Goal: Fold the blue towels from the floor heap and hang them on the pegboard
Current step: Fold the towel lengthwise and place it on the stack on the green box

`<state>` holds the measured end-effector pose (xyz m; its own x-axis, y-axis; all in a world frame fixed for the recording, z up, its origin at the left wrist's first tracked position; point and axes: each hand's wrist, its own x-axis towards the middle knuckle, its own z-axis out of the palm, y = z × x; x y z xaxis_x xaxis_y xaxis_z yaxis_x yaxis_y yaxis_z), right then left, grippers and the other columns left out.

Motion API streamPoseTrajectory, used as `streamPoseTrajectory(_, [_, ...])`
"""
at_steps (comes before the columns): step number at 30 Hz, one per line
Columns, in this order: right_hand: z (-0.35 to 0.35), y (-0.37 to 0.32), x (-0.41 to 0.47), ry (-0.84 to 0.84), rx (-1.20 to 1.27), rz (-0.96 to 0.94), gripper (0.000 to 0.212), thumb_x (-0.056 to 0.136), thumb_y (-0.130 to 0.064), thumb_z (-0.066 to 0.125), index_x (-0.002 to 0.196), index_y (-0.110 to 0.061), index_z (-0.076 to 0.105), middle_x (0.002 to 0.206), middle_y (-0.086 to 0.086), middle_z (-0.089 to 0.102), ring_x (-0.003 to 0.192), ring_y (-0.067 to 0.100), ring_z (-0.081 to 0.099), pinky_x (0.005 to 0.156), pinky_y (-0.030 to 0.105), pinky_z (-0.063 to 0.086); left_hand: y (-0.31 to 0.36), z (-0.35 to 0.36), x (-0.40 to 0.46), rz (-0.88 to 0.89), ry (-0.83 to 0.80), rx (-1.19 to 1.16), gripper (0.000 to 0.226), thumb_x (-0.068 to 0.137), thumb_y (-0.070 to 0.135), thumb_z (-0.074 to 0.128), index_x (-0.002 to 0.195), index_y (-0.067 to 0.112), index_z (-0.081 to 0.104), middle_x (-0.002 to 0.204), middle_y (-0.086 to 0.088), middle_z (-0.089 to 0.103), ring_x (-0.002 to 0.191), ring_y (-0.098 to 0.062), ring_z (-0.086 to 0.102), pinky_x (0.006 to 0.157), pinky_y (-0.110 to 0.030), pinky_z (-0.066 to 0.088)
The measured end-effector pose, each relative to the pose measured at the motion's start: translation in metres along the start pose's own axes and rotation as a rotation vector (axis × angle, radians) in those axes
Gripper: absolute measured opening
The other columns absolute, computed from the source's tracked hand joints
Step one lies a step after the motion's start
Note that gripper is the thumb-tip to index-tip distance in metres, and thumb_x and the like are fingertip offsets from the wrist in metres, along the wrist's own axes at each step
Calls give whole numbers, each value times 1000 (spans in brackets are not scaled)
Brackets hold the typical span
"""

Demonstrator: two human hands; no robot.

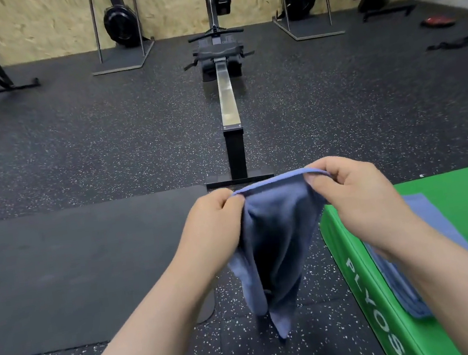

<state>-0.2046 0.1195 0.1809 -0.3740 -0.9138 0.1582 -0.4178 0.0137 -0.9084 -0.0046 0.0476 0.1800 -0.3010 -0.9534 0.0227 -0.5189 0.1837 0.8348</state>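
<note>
Above floor: left hand (214, 224), right hand (356, 191) grip blue towel (275, 231); green box (466, 185) reads "PLYOS"

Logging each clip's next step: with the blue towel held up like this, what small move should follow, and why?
Probably draw the left hand and right hand apart: both pinch the blue terry towel at its top edge, close together, so it hangs bunched.

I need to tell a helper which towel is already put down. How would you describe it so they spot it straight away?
Find the green plyo box at the right. On its top lies a blue towel, flat, partly hidden by the right forearm. The other blue towel hangs in the air, pinched by both hands.
</note>
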Motion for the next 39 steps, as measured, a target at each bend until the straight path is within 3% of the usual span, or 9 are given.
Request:
streamPoseTrajectory(2, [6, -4, -2, -9, 105, 12, 13, 95, -22, 66, 88, -17, 75, 83, 7, 74, 73, 9, 57, 72, 34, 45, 0, 2, -3, 70, -61, 83, 9, 96, 27, 57, 95, 22, 64, 80, 14, 65, 80, -10, 61, 74, -31, 48])
streamPoseTrajectory(6, [17, -12, -6, -23, 253, 54, 11, 88, -18, 76, 80, -11, 74, 76, 15, 74, 68, 16, 61, 68, 35, 46, 13, 14, -19, 193, -201, -25, 44, 95, 35, 65, 136, 41, 55, 113, 24, 67, 105, 8, 61, 98, -24, 49])
streamPoseTrajectory(12, [13, -10, -9, -217, 191, 36, 24, 101, -24, 59, 90, -16, 78, 80, -1, 75, 70, 1, 56, 69, 25, 42, 19, 20, -15, 250, -149, -74, 15, 97, 38, 63, 108, 33, 72, 95, 17, 74, 92, -4, 67, 84, -30, 54])
streamPoseTrajectory(16, [12, -5, -8, -198, 272, 85, 23, 96, -30, 66, 84, -12, 75, 77, 2, 74, 73, 11, 58, 74, 39, 44, 19, 21, -14, 246, -154, -67, 17, 99, 36, 61, 89, 27, 72, 69, 19, 65, 66, 1, 56, 63, -21, 42])
streamPoseTrajectory(19, [12, -4, -7, -208, 254, 86, 33, 88, -45, 69, 81, -13, 70, 70, 0, 63, 69, 14, 48, 71, 39, 37, 21, 20, -12, 247, -48, -55, 27, 100, 29, 59, 76, 21, 66, 59, 19, 56, 59, 1, 49, 59, -17, 35])
streamPoseTrajectory(24, [16, -2, -10, -256, 56, 44, 17, 97, -23, 65, 82, -18, 71, 67, -9, 67, 63, 6, 50, 67, 32, 41, 15, 2, -3, 122, 170, -285, 30, 101, 26, 55, 77, 11, 64, 67, -2, 59, 65, -7, 45, 64, -31, 40])
streamPoseTrajectory(30, [21, -5, -8, -166, -23, -37, 18, 99, -21, 60, 83, -18, 67, 61, -19, 59, 59, -2, 46, 59, 15, 36, 15, 6, -10, 44, -5, -243, 30, 101, 31, 56, 77, 22, 71, 61, 8, 58, 58, -8, 46, 57, -29, 40])
streamPoseTrajectory(35, [23, -6, -12, -249, -3, -6, 20, 97, -28, 64, 81, -18, 69, 60, -15, 55, 56, 2, 40, 53, 14, 30, 8, -3, -1, 73, 198, -326, 41, 102, 35, 53, 72, 8, 53, 64, 5, 42, 63, -13, 36, 62, -34, 33])
streamPoseTrajectory(39, [20, -1, -13, -312, -112, -7, 25, 95, -34, 67, 77, -16, 66, 59, -12, 52, 56, 3, 38, 53, 20, 29, -3, -18, 8, -13, 368, -479, 41, 99, 37, 55, 82, 0, 62, 72, -1, 50, 69, -12, 42, 65, -33, 37])
